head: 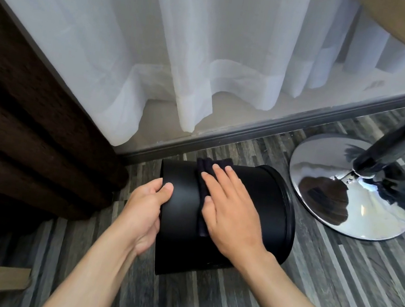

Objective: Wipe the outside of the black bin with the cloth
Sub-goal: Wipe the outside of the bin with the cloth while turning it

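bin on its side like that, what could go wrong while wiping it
The black bin lies on its round side, so it could roll if the left hand gripping its base end slips. The right hand presses the dark cloth flat rather than gripping it, so the cloth may bunch or slide off. The rimmed end sits near the chrome table base and might knock it.

Black bin (249, 201), dark cloth (205, 172), grey striped floor (333, 295), white curtain (161, 39).

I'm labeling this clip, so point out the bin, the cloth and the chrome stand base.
bin (182, 203), head view, bare side wall.
cloth (204, 177), head view, folded part left of the fingers.
chrome stand base (364, 207), head view, shiny top surface.
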